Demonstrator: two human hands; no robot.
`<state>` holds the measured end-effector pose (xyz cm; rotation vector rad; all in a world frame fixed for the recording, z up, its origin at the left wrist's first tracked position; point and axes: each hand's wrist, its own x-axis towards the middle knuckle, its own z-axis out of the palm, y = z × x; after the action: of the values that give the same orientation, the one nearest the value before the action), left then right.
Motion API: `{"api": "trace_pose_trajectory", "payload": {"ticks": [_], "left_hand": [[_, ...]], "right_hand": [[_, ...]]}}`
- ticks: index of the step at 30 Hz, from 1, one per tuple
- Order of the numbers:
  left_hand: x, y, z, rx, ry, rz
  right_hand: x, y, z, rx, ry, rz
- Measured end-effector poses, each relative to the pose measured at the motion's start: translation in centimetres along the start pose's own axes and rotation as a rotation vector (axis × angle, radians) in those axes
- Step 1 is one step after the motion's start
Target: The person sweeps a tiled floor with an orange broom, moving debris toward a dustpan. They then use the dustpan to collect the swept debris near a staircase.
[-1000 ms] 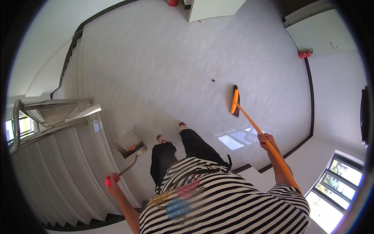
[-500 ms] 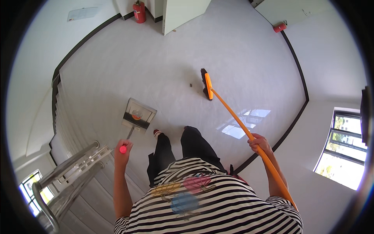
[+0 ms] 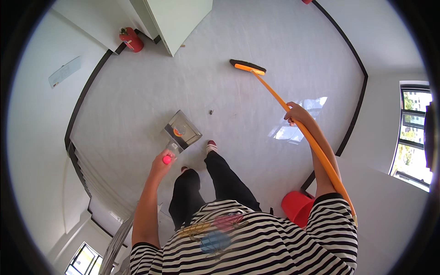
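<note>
My left hand is closed around the handle of a long-handled dustpan, its pink end showing at the fist. The dustpan's metallic grey pan hangs low in front of my feet, at or just above the floor; I cannot tell which. With my right hand I grip the orange pole of a broom, the pole running back along my forearm. Farther ahead, the broom's orange head with dark bristles is at floor level. A small dark bit of debris lies between the dustpan and the broom head.
A red bucket stands by the wall at my right. Far left are a red fire extinguisher and a pale door standing ajar. Steps and a metal railing are at lower left. A window is at right.
I have stepped forward and turned. The broom head has swung ahead and turned crosswise, with my right arm stretched farther out. My left hand and the dustpan are nearer the debris. The bucket has come into view.
</note>
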<state>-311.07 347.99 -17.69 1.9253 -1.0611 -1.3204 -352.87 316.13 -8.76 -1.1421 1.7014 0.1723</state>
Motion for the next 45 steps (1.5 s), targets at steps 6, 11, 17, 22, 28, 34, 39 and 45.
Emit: {"api": "trace_pose_trajectory", "payload": {"ticks": [6, 11, 17, 22, 28, 34, 39, 45], "left_hand": [[5.9, 0.2, -1.0, 0.216, -0.048, 0.030], [9.0, 2.5, -1.5, 0.309, -0.186, 0.018], [10.8, 2.3, -1.0, 0.341, -0.224, 0.073], [13.4, 2.6, 1.5, 0.367, -0.283, 0.049], [14.3, 1.9, 2.8, 0.356, -0.295, 0.062], [13.6, 3.7, 3.3, 0.398, -0.316, 0.015], [13.9, 1.8, 2.3, 0.314, -0.255, 0.237], [13.0, 1.5, 0.4, 0.202, -0.315, 0.225]], "right_hand": [[-7.3, 6.8, 5.1, 0.189, -0.190, 0.115], [-19.3, 6.9, 9.1, 0.352, -0.159, 0.125], [-22.3, 5.9, 8.1, 0.388, 0.022, 0.118], [-13.4, 8.5, 3.1, 0.288, 0.204, 0.116], [-7.9, 8.7, 5.2, 0.269, 0.107, 0.284], [-19.2, 7.5, 15.5, 0.482, -0.183, 0.260], [-29.3, 3.1, 22.0, 0.565, -0.370, 0.286], [-36.5, 2.9, 23.8, 0.702, -0.300, 0.289]]}}
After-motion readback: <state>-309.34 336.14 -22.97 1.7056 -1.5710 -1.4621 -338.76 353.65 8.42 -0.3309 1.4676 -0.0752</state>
